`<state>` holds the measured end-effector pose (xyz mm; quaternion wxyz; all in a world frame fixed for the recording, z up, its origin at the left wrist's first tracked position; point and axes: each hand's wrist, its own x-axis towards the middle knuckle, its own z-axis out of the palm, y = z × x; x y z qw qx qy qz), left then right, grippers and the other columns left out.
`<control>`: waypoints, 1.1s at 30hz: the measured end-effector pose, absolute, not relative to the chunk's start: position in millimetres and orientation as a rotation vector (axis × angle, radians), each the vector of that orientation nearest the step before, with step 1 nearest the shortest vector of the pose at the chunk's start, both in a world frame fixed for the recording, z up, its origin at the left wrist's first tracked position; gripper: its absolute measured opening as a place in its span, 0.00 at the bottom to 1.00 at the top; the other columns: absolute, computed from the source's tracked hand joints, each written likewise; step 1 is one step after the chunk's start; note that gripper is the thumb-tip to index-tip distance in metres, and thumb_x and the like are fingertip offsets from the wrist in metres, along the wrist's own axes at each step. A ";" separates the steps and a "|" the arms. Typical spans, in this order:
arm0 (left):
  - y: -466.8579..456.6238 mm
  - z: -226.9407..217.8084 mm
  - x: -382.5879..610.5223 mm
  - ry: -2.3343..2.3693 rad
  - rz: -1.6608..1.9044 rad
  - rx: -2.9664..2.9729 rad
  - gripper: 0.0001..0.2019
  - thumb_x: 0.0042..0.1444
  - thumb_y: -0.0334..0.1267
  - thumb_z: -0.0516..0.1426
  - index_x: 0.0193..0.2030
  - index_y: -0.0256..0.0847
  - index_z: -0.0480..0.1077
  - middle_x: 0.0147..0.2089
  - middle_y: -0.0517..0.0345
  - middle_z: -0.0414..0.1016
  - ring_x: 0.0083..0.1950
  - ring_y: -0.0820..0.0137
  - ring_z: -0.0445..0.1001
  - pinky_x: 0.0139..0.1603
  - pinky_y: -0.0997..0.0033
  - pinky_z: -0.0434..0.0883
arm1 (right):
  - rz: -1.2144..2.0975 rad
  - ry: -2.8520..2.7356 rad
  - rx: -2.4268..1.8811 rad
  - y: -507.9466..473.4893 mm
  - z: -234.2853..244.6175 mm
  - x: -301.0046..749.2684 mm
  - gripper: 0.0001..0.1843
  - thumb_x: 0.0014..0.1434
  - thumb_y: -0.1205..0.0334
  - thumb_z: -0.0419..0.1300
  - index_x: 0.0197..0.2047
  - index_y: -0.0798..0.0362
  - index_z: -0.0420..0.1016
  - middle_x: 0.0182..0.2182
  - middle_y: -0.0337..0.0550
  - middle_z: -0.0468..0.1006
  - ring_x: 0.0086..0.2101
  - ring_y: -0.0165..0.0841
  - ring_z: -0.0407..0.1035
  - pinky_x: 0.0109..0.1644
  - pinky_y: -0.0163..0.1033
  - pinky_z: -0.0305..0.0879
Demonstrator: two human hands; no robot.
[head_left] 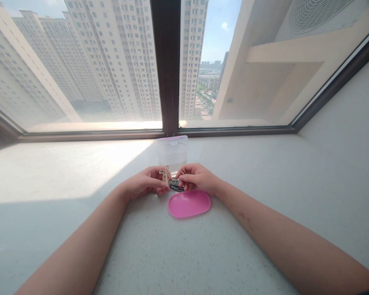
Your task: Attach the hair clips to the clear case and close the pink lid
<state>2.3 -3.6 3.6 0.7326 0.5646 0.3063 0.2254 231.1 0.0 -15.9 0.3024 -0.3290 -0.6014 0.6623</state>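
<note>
My left hand (147,181) and my right hand (196,177) meet over a pale speckled window sill (80,172). Left fingers pinch a small gold-coloured metal piece (165,175), held upright. Right fingers are closed on a small dark object (176,187) with a gold end; what it is I cannot make out. A pink oval lid (189,203) lies flat just in front of the right hand. Behind the hands stands a clear plastic container (172,152) with a pink rim.
A dark-framed window (167,82) runs along the back of the sill, with high-rise buildings outside. A white wall (350,123) rises at the right. Sunlight falls on the left part of the sill.
</note>
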 end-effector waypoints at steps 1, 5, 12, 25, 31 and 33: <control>-3.5 3.0 2.0 0.673 0.495 1.238 0.12 0.49 0.31 0.62 0.42 0.35 0.69 0.32 0.54 0.73 0.29 0.75 0.70 0.29 0.77 0.65 | 1.764 -1.583 -0.880 -0.1 -15.4 231.0 0.07 0.54 0.65 0.59 0.37 0.57 0.73 0.25 0.41 0.77 0.21 0.24 0.69 0.24 0.28 0.65; -2.7 1.4 1.2 0.676 0.488 1.235 0.13 0.50 0.31 0.62 0.43 0.34 0.69 0.33 0.53 0.73 0.30 0.75 0.70 0.29 0.78 0.65 | 1.813 -1.521 -0.898 0.1 -14.3 230.2 0.07 0.51 0.68 0.57 0.35 0.58 0.73 0.25 0.41 0.77 0.21 0.25 0.70 0.22 0.27 0.64; -2.7 2.7 1.3 0.675 0.480 1.255 0.12 0.49 0.32 0.62 0.41 0.34 0.69 0.33 0.52 0.74 0.29 0.76 0.69 0.28 0.78 0.64 | 1.845 -1.446 -0.914 0.5 -14.0 229.7 0.06 0.48 0.68 0.55 0.31 0.58 0.71 0.21 0.40 0.76 0.19 0.25 0.69 0.21 0.27 0.62; -1.9 2.0 1.4 0.673 0.481 1.259 0.12 0.50 0.32 0.62 0.41 0.34 0.69 0.33 0.52 0.74 0.29 0.75 0.69 0.28 0.78 0.64 | 1.798 -1.503 -0.848 -0.6 -17.4 231.1 0.12 0.56 0.56 0.60 0.28 0.57 0.66 0.21 0.39 0.74 0.19 0.25 0.68 0.22 0.28 0.62; -2.1 2.0 1.8 0.674 0.478 1.262 0.11 0.49 0.32 0.62 0.41 0.34 0.69 0.32 0.53 0.74 0.29 0.76 0.69 0.28 0.78 0.63 | 1.737 -1.513 -0.832 1.3 -17.6 229.1 0.11 0.58 0.57 0.58 0.33 0.58 0.70 0.20 0.38 0.73 0.16 0.20 0.59 0.19 0.26 0.53; -1.8 1.9 1.8 0.677 0.475 1.269 0.11 0.50 0.32 0.62 0.41 0.34 0.69 0.32 0.53 0.74 0.29 0.76 0.69 0.28 0.78 0.64 | 1.741 -1.491 -0.824 1.8 -16.9 228.3 0.10 0.58 0.60 0.56 0.35 0.59 0.72 0.20 0.38 0.73 0.15 0.20 0.58 0.18 0.26 0.52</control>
